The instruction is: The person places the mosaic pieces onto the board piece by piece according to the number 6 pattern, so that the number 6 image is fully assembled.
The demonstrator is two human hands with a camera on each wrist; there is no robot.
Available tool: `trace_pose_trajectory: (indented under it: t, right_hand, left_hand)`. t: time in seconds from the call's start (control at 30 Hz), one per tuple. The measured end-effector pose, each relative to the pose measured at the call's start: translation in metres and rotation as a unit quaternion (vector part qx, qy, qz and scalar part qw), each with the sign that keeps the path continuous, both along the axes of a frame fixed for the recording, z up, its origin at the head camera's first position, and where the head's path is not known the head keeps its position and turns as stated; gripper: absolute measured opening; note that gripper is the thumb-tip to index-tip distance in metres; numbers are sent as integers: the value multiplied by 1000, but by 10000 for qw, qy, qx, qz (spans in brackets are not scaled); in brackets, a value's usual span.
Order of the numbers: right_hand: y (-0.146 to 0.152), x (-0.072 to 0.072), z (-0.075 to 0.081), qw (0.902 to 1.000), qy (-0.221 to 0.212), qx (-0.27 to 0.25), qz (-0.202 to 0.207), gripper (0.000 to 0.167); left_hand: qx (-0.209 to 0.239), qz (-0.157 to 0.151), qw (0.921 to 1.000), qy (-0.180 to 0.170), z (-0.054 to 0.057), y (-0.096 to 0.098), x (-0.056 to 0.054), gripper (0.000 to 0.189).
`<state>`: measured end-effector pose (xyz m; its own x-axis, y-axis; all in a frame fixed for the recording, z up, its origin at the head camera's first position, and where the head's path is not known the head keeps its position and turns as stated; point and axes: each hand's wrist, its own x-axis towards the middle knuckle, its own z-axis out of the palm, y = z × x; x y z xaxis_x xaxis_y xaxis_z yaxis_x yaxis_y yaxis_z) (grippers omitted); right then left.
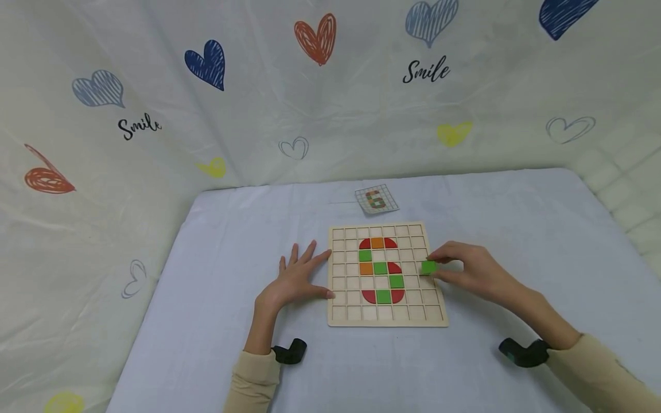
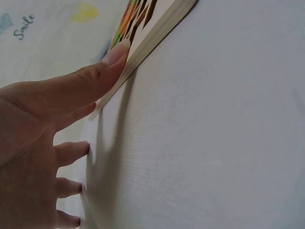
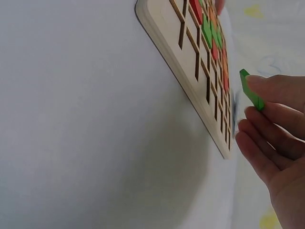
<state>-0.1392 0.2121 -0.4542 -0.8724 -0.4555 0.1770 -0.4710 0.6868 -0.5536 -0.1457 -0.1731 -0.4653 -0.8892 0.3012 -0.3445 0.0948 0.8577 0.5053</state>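
Observation:
A pale wooden grid board [image 1: 384, 323] lies flat on the table, with red rounded tiles [image 1: 369, 296], orange square tiles [image 1: 377, 243] and green square tiles [image 1: 383, 296] set in its middle cells. Over the board's right edge, my right hand [image 1: 480, 272] pinches a green square tile [image 3: 251, 90] between thumb and fingers. At the left edge rests my left hand [image 1: 291, 283], fingers spread. Its thumb [image 2: 90, 81] touches the side of the board in the left wrist view, and its index fingertip is at the same edge farther up.
Behind the board lies a small pattern card [image 1: 377, 199] printed with a coloured figure on a grid. A white cloth covers the table [image 1: 232, 241]. Beyond it hangs a white sheet [image 1: 361, 115] printed with hearts and the word "Smile". Dark wrist devices [image 1: 524, 352] sit near both cuffs.

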Motion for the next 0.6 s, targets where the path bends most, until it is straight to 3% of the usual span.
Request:
trace_pose_trajectory:
  t: [0.33, 0.6]
  right_hand:
    - [-20, -3, -6, 9991, -313, -67, 264, 29]
    - [-33, -5, -7, 9985, -193, -132, 487, 28]
  left_hand:
    - [9, 13, 10000, -27, 0, 0, 0, 95]
    - [4, -23, 10000, -8, 1, 1, -1, 95]
